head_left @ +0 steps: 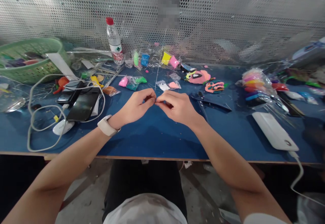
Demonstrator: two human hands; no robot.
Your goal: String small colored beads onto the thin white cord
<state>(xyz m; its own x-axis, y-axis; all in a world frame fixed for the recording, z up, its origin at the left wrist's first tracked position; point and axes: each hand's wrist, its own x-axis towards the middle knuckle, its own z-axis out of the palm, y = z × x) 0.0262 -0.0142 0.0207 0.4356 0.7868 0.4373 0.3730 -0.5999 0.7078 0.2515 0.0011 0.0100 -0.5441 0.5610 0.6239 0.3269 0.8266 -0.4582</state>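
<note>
My two arms reach forward from either side of my body and slant inward, so that my left hand and right hand meet in front of me, just above the blue tabletop. Both wrists are bent a little, knuckles up and outward, palms turned down and in. On each hand the thumb and forefinger are pinched closed, tip to tip with the other hand, and the remaining fingers curl loosely underneath. Between the pinches I grip the lower end of a thin pale wire; it rises away from my fingertips, leaning slightly right, towards the perforated metal screen. Exactly how each fingertip bears on it is too small to tell.

My left wrist wears a white watch. Just beyond my fingertips lie small bags of white and pink clay. Near my right hand, on its outer side, are dark-handled pliers, with a pink clay figure farther beyond. Past my left hand sit packets of pink and green clay; out to its left lies a black smartphone, and well right of my right forearm, a white power bank.
</note>
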